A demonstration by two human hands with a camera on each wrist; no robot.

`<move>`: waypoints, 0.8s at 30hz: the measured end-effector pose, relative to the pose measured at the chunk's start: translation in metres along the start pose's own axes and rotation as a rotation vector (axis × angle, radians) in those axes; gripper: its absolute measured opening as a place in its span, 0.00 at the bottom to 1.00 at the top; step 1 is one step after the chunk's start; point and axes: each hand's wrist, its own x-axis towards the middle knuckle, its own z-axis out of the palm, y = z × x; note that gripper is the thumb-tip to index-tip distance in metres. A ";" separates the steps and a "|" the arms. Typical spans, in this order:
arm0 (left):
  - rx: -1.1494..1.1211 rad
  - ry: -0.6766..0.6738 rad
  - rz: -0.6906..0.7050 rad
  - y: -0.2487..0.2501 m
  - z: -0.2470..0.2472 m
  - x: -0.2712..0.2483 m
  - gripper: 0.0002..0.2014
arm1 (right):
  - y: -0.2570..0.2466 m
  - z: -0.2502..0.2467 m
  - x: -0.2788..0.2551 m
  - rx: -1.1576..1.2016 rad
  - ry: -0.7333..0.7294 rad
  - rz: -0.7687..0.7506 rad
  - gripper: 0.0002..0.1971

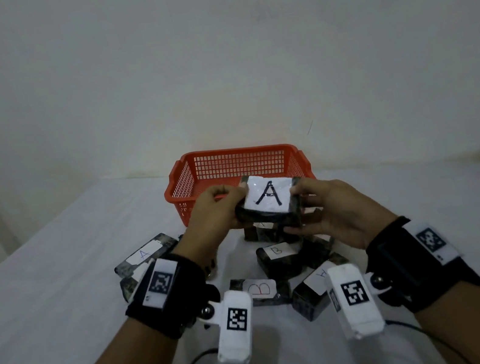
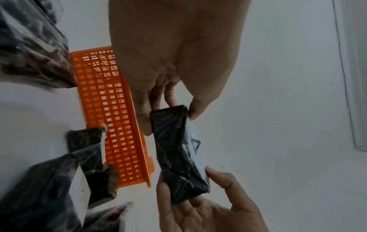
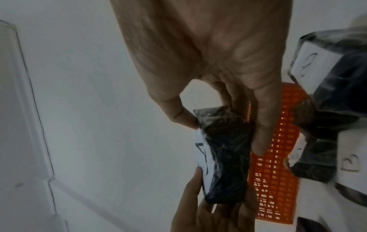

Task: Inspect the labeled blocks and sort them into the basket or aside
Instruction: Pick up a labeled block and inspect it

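Note:
A dark plastic-wrapped block (image 1: 270, 205) with a white label marked A is held in the air in front of the orange basket (image 1: 229, 164). My left hand (image 1: 220, 204) grips its left end between thumb and fingers, and my right hand (image 1: 316, 203) grips its right end. In the left wrist view the block (image 2: 176, 153) shows its dark side, with my left fingers (image 2: 143, 116) at one end. The right wrist view shows the block (image 3: 224, 153) pinched by my right fingers (image 3: 262, 130), the basket (image 3: 278, 164) behind it.
Several more wrapped blocks lie on the white table (image 1: 44, 296) below my hands: one marked A (image 1: 144, 255) at the left, two marked B (image 1: 275, 252) (image 1: 260, 289) in the middle, another (image 1: 313, 294) at the right. A white wall stands behind the basket. Cables trail near me.

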 end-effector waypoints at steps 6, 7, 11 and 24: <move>0.073 -0.074 0.023 0.018 -0.017 0.044 0.13 | -0.026 0.012 0.046 -0.057 0.057 -0.021 0.15; 0.077 -0.073 0.015 0.022 -0.020 0.054 0.13 | -0.031 0.016 0.055 -0.062 0.059 -0.017 0.12; 0.032 -0.058 -0.042 0.034 -0.033 0.093 0.08 | -0.047 0.033 0.097 -0.086 0.053 0.049 0.03; 0.075 -0.025 -0.273 0.029 -0.065 0.242 0.10 | -0.061 0.049 0.259 -0.196 0.024 0.211 0.07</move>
